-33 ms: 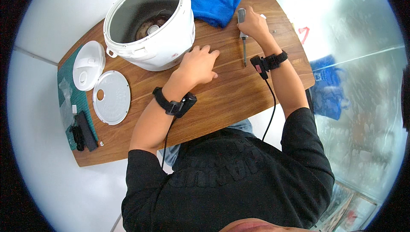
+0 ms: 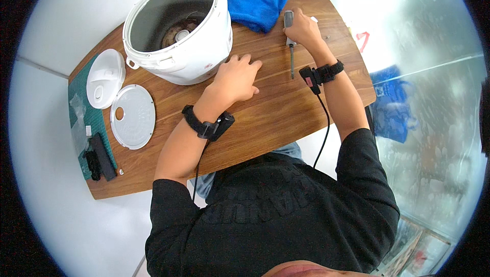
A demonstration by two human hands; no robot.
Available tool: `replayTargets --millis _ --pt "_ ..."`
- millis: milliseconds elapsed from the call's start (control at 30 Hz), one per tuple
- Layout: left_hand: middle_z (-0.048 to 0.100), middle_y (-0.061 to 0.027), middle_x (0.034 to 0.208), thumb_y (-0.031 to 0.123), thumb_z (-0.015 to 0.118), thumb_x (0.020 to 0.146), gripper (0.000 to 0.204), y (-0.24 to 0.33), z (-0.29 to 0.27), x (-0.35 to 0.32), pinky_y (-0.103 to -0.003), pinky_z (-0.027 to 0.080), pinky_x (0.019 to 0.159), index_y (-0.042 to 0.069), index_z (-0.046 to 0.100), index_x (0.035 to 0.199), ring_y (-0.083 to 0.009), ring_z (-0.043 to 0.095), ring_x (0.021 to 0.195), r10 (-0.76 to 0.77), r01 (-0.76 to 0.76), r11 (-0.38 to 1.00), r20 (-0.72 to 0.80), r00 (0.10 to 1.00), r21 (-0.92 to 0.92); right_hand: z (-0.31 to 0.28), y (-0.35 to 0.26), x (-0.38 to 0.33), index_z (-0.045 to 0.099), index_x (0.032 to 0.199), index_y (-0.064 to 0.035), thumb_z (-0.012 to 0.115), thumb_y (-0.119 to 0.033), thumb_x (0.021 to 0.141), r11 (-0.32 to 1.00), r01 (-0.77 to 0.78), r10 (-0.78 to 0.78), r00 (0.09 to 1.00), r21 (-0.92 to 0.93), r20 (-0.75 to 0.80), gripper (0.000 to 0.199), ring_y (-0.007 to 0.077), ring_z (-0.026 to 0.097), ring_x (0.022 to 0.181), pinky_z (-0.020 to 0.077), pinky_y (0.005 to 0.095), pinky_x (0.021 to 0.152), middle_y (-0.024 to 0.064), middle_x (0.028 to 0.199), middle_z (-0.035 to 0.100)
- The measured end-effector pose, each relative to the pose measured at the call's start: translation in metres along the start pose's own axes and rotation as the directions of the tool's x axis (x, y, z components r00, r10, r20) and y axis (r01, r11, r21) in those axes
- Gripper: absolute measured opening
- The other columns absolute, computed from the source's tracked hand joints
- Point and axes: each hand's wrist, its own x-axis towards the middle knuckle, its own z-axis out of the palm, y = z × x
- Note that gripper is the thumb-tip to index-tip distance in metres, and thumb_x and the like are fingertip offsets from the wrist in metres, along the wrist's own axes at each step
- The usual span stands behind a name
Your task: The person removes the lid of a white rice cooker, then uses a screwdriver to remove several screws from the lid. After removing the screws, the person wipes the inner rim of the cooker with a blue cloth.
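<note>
I had my right hand (image 2: 305,28) wrapped around the grey handle of a screwdriver (image 2: 290,36), fingers closed on it, with the shaft lying along the wooden table (image 2: 275,108) and its tip pointing back toward me. The tool sat near the far right part of the table, just beside a folded blue cloth (image 2: 258,2) that lay to its left.

My left hand (image 2: 236,78) rested flat on the table with the fingers loosely spread and holding nothing. Its fingertips were just beside the lower wall of a white rice cooker (image 2: 204,47), and I could not tell whether they touched it. The cooker stood with no lid, so I looked straight into its empty grey well.

Further left lay a white lid (image 2: 104,78) and, nearer me, a round inner plate (image 2: 132,116) with a small hole in it. Beyond them a green mat (image 2: 92,119) at the left edge carried a black block (image 2: 103,156) and some small clear bits. Both wrists wore black bands with cables running back along my arms.
</note>
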Motion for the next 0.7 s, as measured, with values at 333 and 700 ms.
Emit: replayTargets --millis 333,700 --pt "0.055 -0.0219 0.146 0.027 0.08 0.084 0.071 -0.019 0.0 -0.039 -0.045 0.043 0.113 0.002 0.052 0.145 -0.0387 0.052 0.134 0.133 -0.136 0.934 -0.032 0.991 -0.331 -0.031 -0.03 0.04 0.078 0.1 -0.0054 0.074 -0.055 0.085 0.997 -0.077 0.075 0.994 -0.028 -0.075 0.052 0.0395 0.074 0.098 0.0587 0.0462 0.084 0.0198 0.102 0.077" --pt "0.06 -0.0208 0.139 0.026 0.078 0.087 0.065 -0.031 -0.026 -0.106 -0.045 0.045 0.111 0.004 0.054 0.143 -0.0381 0.057 0.129 0.12 -0.21 0.858 -0.213 0.97 -0.468 -0.001 -0.015 0.137 0.07 0.103 0.0058 0.086 -0.02 0.081 0.765 -0.258 0.182 0.965 0.59 0.187 0.037 0.0297 0.067 0.088 0.0535 0.0419 0.073 0.015 0.099 0.068"
